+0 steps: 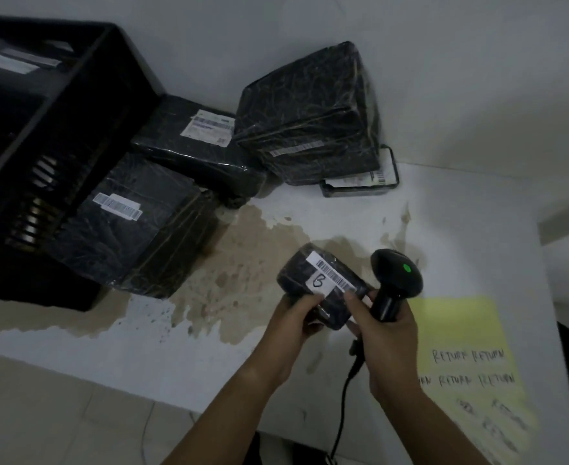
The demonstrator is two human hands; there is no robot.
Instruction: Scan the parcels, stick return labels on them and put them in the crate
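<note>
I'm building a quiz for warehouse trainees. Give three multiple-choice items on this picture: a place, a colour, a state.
1. Where does the yellow label sheet lie? A on the floor; B on the table, right of the scanner; C on a chair.
2. What colour is the scanner's light? A green; B red; C blue.
3. The small parcel is: A torn open; B lying alone; C held in the left hand.
Key: B, beside the right hand; A, a green dot glows; C, fingers grip it.
</note>
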